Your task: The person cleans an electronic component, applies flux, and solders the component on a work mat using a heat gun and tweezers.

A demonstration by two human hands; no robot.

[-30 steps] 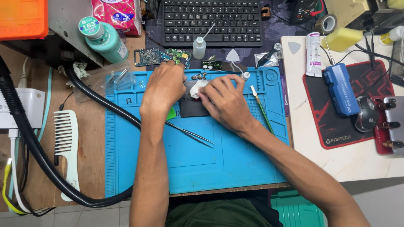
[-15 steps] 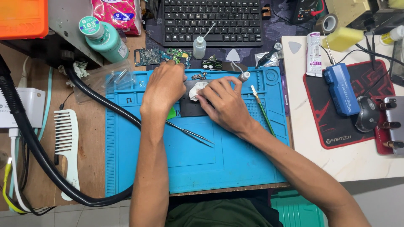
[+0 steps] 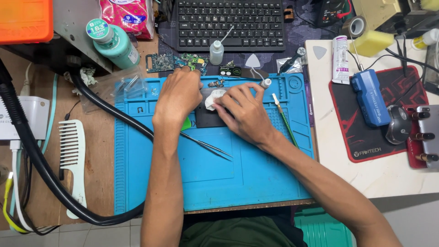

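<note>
A dark flat device [image 3: 208, 120] lies near the top of the blue work mat [image 3: 206, 183]. My left hand [image 3: 178, 93] rests palm-down on the device's left side and holds it in place. My right hand [image 3: 244, 112] pinches a small white wad [image 3: 212, 98] and presses it on the device's top. Thin metal tweezers [image 3: 206, 145] lie slanted on the mat just below my left hand. A green sliver [image 3: 186, 124] shows under my left wrist.
A thick black hose [image 3: 55, 183] curves over the mat's left edge. Circuit boards [image 3: 176, 61], a small dropper bottle [image 3: 216, 51] and a black keyboard [image 3: 228, 23] sit behind the mat. A green-handled brush [image 3: 286, 121], a comb [image 3: 73, 160], a teal bottle [image 3: 114, 43] and a blue tool [image 3: 369, 97] lie around.
My right hand with the white wad has shifted slightly over the device. My left hand has stayed in place.
</note>
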